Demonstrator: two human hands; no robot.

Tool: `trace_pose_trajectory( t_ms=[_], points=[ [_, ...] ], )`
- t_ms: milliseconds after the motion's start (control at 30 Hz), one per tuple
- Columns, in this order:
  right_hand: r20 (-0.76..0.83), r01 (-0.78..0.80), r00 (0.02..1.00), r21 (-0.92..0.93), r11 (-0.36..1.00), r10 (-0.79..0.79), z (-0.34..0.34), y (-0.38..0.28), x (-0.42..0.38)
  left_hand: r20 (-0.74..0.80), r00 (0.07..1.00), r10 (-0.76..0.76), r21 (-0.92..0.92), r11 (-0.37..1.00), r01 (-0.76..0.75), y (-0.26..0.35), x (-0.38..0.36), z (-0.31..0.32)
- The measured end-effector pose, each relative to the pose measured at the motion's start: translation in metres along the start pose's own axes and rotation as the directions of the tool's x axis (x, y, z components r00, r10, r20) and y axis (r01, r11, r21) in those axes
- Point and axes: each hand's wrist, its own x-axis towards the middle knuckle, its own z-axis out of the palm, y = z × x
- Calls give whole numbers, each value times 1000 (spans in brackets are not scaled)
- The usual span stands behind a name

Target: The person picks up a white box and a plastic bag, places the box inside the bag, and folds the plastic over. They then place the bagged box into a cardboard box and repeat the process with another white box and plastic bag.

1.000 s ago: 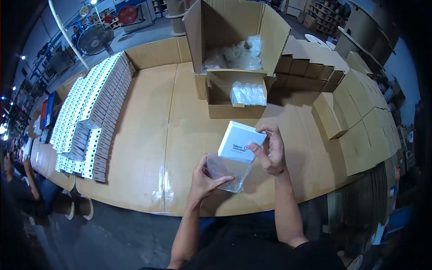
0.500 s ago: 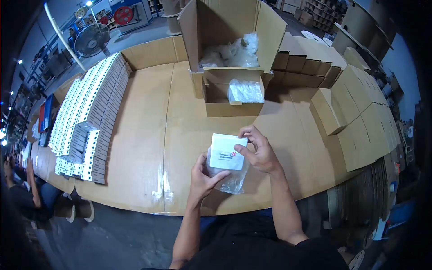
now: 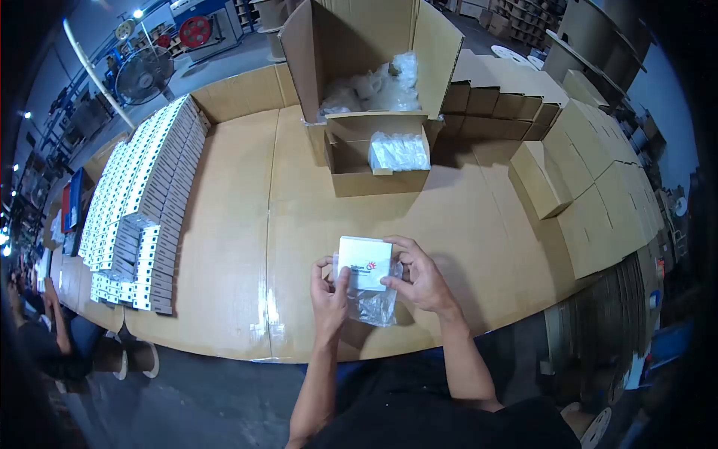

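Over the near middle of the cardboard-covered table I hold a small white square box [image 3: 365, 258] with a printed logo on its face. A clear plastic bag [image 3: 374, 308] surrounds its lower part and hangs crumpled below it. My left hand [image 3: 330, 293] grips the left side, thumb on the front and fingers curled behind. My right hand [image 3: 425, 280] pinches the right side, with the thumb near the lower right corner and the index finger along the top corner. The box's top edge stands out above the film.
Ahead stands a small open carton [image 3: 383, 185] holding clear-wrapped packs [image 3: 400, 153]. Behind it, a large open carton [image 3: 365, 37] contains crumpled clear bags [image 3: 374, 93]. White boxes [image 3: 149, 187] are stacked at the left, brown cartons [image 3: 606, 213] at the right. Another person [image 3: 52, 329] is at far left.
My right hand has moved from the box's top right corner down along its side. Box and bag sit slightly lower, and my left hand now grips higher on the left edge.
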Motion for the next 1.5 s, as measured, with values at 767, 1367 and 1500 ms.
trace_pose_trajectory(
  t_ms=[767, 1367, 1500],
  points=[
    [-226, 68, 972, -3, 998, -67, 0, 11, -4, 105, 952, 288, -105, 955, -278, -1, 5, 2],
    [23, -22, 999, -173, 985, 26, -13, 20, 4, 298, 950, 99, 378, 901, -213, 11, 10, -15],
    [-199, -82, 980, -344, 935, 13, -7, 4, -1, 223, 968, 113, 451, 868, -205, 22, 13, -8]
  ],
)
